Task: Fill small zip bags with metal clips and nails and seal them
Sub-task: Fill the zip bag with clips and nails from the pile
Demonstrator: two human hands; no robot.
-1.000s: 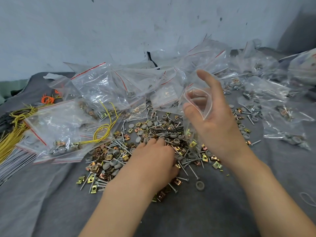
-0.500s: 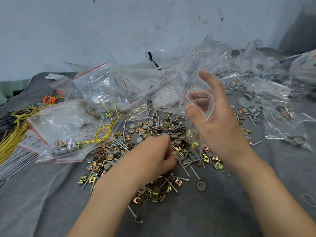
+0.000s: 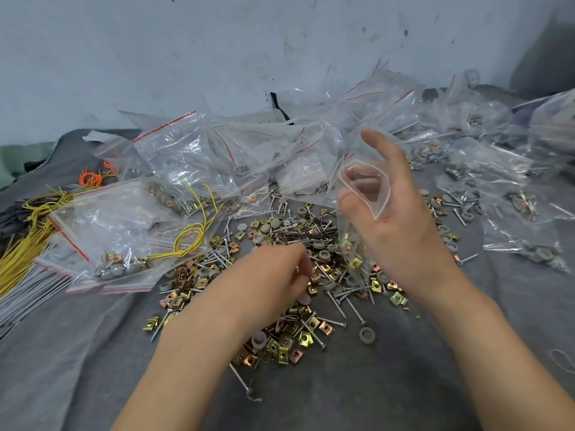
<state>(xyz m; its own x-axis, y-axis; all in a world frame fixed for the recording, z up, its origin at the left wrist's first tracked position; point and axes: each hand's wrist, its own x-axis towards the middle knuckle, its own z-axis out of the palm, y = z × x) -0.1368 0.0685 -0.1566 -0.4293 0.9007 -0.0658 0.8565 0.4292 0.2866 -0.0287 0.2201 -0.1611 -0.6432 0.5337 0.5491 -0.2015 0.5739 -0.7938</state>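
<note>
A loose pile of brass and gold metal clips [image 3: 280, 345], silver nails [image 3: 337, 303] and grey round caps [image 3: 366, 335] lies on the grey cloth in the middle. My left hand [image 3: 270, 278] hovers just over the pile, fingers curled, pinching small metal pieces at the fingertips. My right hand [image 3: 401, 225] is raised above the pile's right side. Between thumb and fingers it holds a small clear zip bag [image 3: 362, 188] with its mouth spread open. The bag's lower part hangs down in front of the palm with a few pieces inside.
Filled, sealed bags [image 3: 102, 237] lie at the left, more [image 3: 516, 200] at the right, and empty red-striped bags [image 3: 249, 150] heap against the wall. Yellow wires [image 3: 18, 256], orange ties [image 3: 90, 178] and grey rods [image 3: 25, 293] lie at the far left. Bare grey cloth [image 3: 389, 393] is in front.
My left hand has lifted off the pile and its fingers have curled together, uncovering clips near the front. My right hand keeps the open bag in about the same place.
</note>
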